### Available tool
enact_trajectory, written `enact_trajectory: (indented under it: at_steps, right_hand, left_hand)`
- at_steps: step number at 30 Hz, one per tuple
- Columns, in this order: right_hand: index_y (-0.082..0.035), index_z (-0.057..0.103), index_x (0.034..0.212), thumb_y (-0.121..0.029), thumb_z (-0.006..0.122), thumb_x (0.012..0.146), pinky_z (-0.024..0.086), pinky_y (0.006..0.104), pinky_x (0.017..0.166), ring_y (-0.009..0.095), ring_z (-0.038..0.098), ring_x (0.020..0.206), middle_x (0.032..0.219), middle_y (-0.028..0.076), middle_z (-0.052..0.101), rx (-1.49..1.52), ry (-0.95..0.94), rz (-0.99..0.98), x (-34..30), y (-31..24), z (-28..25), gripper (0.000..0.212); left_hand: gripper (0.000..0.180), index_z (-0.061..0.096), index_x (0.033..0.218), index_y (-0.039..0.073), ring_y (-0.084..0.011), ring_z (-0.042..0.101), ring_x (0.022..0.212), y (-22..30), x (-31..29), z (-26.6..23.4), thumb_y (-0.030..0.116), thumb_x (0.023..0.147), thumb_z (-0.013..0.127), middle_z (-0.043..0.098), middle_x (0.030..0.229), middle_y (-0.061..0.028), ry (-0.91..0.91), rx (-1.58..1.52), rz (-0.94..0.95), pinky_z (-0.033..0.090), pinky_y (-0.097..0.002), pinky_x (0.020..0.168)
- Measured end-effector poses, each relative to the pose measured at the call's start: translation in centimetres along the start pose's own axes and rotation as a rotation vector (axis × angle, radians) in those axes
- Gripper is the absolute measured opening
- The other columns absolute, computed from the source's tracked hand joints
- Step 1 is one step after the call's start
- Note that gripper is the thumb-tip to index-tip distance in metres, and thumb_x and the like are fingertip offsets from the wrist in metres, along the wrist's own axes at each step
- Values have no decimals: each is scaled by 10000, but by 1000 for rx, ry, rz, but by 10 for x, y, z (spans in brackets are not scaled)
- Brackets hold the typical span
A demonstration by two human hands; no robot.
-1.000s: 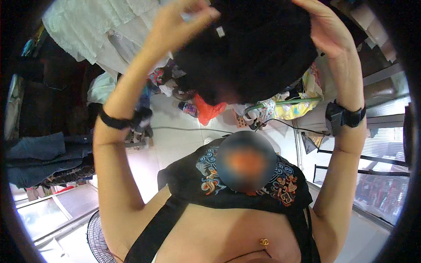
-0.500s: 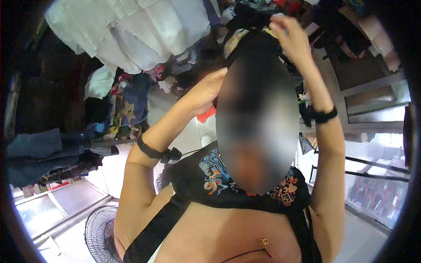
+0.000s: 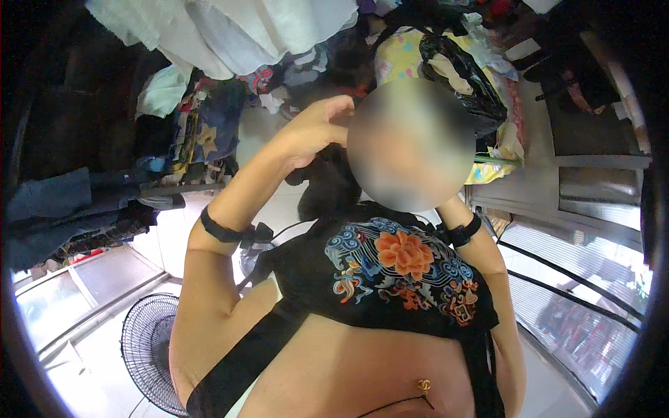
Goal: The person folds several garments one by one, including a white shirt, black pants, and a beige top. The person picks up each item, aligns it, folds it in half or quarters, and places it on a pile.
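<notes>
My left hand (image 3: 322, 131) is raised left of centre, with bent fingers and a gap between thumb and forefinger. Its fingertips run into a blurred oval patch, so whether they grip anything is hidden. Black cloth (image 3: 331, 184) hangs just below this hand; what holds it up does not show. My right forearm (image 3: 481, 254) reaches up behind the same blur, which covers the right hand entirely. I wear a black top (image 3: 376, 306) with embroidered flowers. A black strap (image 3: 219, 228) circles my left arm and another strap (image 3: 465, 230) my right arm.
Ahead, a black plastic bag (image 3: 491, 111) with beige cloth (image 3: 449, 73) lies on yellow patterned fabric (image 3: 398, 59). White cloth (image 3: 244, 31) hangs at the far left above piled clothes (image 3: 216, 139). A fan (image 3: 150, 352) stands at the lower left.
My right hand has come down from the top into the blurred area. Black cloth has dropped from between my hands to below the left hand, uncovering the bag and yellow fabric.
</notes>
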State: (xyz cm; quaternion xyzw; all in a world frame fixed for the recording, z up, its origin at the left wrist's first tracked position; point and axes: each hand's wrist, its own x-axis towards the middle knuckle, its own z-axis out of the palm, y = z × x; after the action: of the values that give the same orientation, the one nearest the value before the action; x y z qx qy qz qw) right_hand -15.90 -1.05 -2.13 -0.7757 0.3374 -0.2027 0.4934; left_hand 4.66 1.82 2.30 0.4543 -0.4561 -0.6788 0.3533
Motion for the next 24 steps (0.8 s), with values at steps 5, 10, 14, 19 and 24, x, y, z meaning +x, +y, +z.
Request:
enact_trajectory:
  at_steps: [5,10,14,19,24]
  right_hand:
    - [-18,578,1042,-212,651,917,504,333,761,205,655,816,875,110,684,69,18,-2,10,9,7,243]
    - [-37,590,1180,-165,659,895,502,337,771,210,642,860,920,131,671,8,-4,-127,17,15,27,320]
    - [-18,597,1133,-157,643,916,496,327,781,148,601,861,944,81,653,271,-35,46,18,11,27,262]
    - [-19,609,1049,-248,662,939,494,285,747,108,590,804,854,2,635,263,76,36,8,-30,8,259]
    - [-25,613,1062,-281,667,930,499,288,711,115,606,756,850,63,670,72,119,68,3,-37,3,293]
  left_hand:
    - [314,645,1070,16,-102,576,885,-14,-12,-11,-9,761,594,641,988,-20,53,-56,-20,458,-232,797]
    - [314,648,1153,-7,-132,634,911,-1,-23,8,50,846,615,675,1051,-58,127,-269,-48,516,-274,838]
    - [232,666,1058,9,-104,621,831,-12,-22,-22,72,835,672,680,953,-31,191,-147,102,505,-255,746]
    - [125,669,867,22,-61,519,733,-24,-26,-42,143,853,700,598,779,29,304,402,136,417,-226,660]
    - [169,654,879,-18,-77,528,783,-36,-20,-37,142,857,705,594,796,0,191,279,141,432,-252,706]
